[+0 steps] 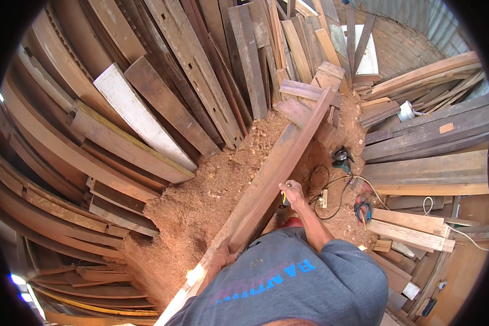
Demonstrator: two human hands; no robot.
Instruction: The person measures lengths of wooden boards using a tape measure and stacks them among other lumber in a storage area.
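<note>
A long reddish-brown beam [266,198] runs from the lower left up to the right in front of me. My right hand [292,192] is over the beam's right edge. Its fingers are closed round a small yellow and black tape measure [284,200]. Nearer my body, my left hand [223,257] is at the beam's near part; its fingers do not show clearly. At its far end the beam rests on short wood blocks [299,111].
Wood shavings [201,201] cover the ground. Many boards [168,103] lean at the left and back; stacked planks [429,168] lie at the right. A dark green power tool [342,156] with a cable stands right of the beam, near a coiled cord [363,211].
</note>
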